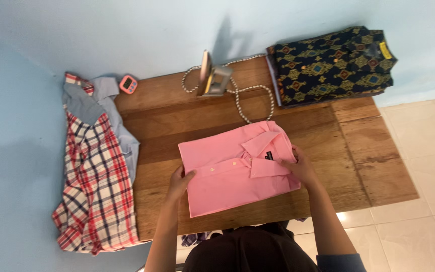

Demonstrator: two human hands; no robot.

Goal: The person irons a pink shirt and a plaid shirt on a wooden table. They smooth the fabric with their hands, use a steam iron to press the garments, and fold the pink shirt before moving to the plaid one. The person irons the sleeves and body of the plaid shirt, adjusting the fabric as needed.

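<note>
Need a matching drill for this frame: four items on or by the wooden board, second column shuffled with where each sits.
Things:
1. pink shirt
2. iron
3. plaid shirt
4. dark patterned shirts

Places:
A. far right corner of the wooden board, in a folded stack
B. draped over the board's left edge
C. middle of the board, folded, between the left hand and the right hand
D. far edge of the board, standing on end, cord looped beside it

Pairs: 1-C, 2-D, 3-B, 4-A

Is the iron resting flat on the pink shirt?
No. The iron stands upright at the far edge of the wooden board, apart from the folded pink shirt that both hands touch.
</note>
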